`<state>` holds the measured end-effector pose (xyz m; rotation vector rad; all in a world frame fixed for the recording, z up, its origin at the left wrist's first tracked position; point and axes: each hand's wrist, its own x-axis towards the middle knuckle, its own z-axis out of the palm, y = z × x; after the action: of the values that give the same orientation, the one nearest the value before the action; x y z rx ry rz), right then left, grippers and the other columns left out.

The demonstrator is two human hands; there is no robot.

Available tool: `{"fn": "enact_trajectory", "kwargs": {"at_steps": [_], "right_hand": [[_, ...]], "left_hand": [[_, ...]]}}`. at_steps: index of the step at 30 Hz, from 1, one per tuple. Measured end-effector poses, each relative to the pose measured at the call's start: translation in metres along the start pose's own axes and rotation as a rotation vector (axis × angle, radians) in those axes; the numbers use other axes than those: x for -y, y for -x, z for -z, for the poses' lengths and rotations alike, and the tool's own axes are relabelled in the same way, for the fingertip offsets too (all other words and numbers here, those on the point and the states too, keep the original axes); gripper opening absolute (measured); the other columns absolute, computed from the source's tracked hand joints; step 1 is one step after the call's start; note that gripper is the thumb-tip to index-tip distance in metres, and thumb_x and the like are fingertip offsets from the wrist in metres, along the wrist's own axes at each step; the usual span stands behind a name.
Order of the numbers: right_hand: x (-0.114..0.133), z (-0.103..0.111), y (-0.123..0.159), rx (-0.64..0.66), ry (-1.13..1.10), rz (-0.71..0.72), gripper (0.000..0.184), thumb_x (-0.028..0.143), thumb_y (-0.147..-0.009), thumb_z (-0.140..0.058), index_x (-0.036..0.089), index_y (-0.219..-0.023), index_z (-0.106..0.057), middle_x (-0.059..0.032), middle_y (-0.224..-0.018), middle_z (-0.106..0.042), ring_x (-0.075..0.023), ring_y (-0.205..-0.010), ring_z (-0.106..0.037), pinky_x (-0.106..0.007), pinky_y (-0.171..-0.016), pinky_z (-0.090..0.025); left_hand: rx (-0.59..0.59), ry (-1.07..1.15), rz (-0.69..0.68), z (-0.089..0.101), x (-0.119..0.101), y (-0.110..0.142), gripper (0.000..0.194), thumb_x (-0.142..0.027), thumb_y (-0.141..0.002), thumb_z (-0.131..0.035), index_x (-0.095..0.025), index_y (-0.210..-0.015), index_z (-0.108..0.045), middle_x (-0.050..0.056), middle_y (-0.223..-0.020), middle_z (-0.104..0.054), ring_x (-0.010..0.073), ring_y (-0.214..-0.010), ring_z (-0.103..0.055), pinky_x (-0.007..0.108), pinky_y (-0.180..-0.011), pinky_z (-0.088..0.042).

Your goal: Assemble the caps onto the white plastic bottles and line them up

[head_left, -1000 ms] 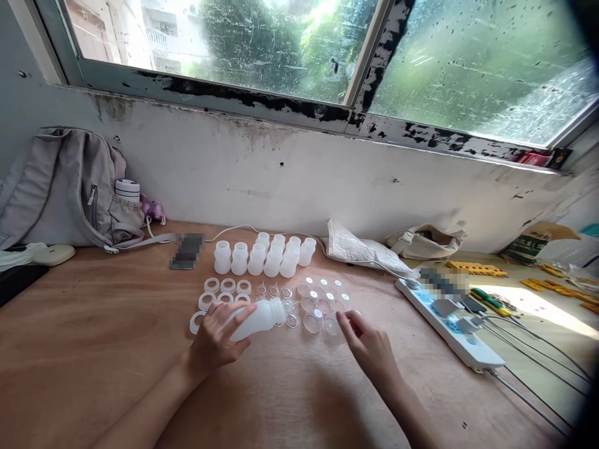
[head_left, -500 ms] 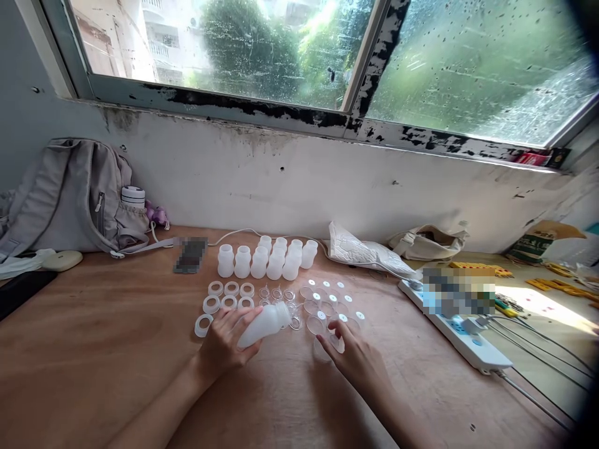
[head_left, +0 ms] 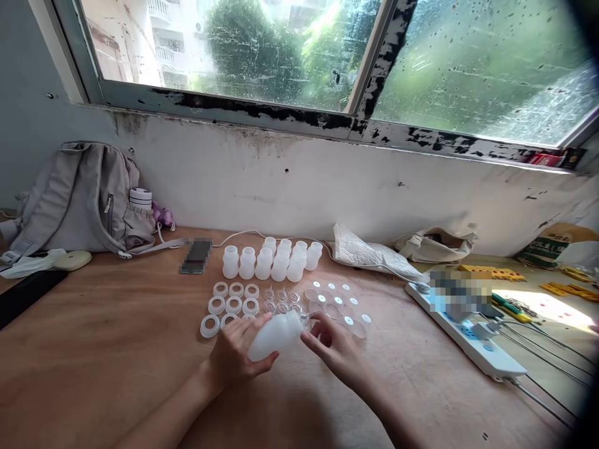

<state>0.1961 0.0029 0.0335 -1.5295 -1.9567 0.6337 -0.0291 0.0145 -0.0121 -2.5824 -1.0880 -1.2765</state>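
Observation:
My left hand (head_left: pixel 241 349) is wrapped round a frosted white plastic bottle (head_left: pixel 277 335), tilted with its open neck up and to the right. At that neck, the closed fingertips of my right hand (head_left: pixel 330 340) pinch a small clear plastic piece (head_left: pixel 304 319); its exact shape is partly hidden. Just beyond the hands lie white screw rings (head_left: pixel 216 305) in rows on the left. Clear nipple-like pieces (head_left: pixel 281 295) are grouped in the middle. Thin clear round covers (head_left: pixel 332 312) with white dots spread behind my right hand, which hides some of them.
Several matching frosted bottles (head_left: pixel 262 265) stand upright behind the parts. A phone (head_left: pixel 196 255) and a grey backpack (head_left: pixel 93 193) are to the left. White padded packaging (head_left: pixel 369 252), a beige bag (head_left: pixel 435 246) and a power strip (head_left: pixel 472 346) with cables lie right.
My right hand has moved left and up from the clear covers to the bottle's neck, its fingers now closed. The bottle has shifted slightly right in my left hand.

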Motion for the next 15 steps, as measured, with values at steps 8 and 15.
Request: {"fn": "enact_trajectory", "kwargs": {"at_steps": [8,15], "right_hand": [[0.019,-0.030,-0.024,-0.111,-0.289,-0.029,0.037,0.048,-0.074,-0.051,0.018,-0.057,-0.040,0.0048,-0.051,-0.035,-0.0086,-0.048,-0.034,-0.021,-0.045,-0.026],[0.022,-0.038,-0.018,-0.202,-0.450,-0.020,0.039,0.047,-0.074,-0.046,0.019,-0.050,-0.031,0.0044,-0.048,-0.028,-0.0090,-0.046,-0.029,-0.022,-0.043,-0.023]], "left_hand": [[0.082,0.288,0.156,-0.001,-0.011,0.000,0.051,-0.033,-0.066,-0.059,-0.015,-0.113,-0.049,0.008,-0.091,-0.065,0.0195,-0.074,-0.061,0.030,-0.065,-0.050],[0.335,0.845,0.601,0.010,-0.025,-0.010,0.032,-0.034,-0.061,-0.061,-0.012,-0.084,-0.061,0.001,-0.061,-0.056,0.0115,-0.050,-0.048,0.021,-0.044,-0.036]]}}
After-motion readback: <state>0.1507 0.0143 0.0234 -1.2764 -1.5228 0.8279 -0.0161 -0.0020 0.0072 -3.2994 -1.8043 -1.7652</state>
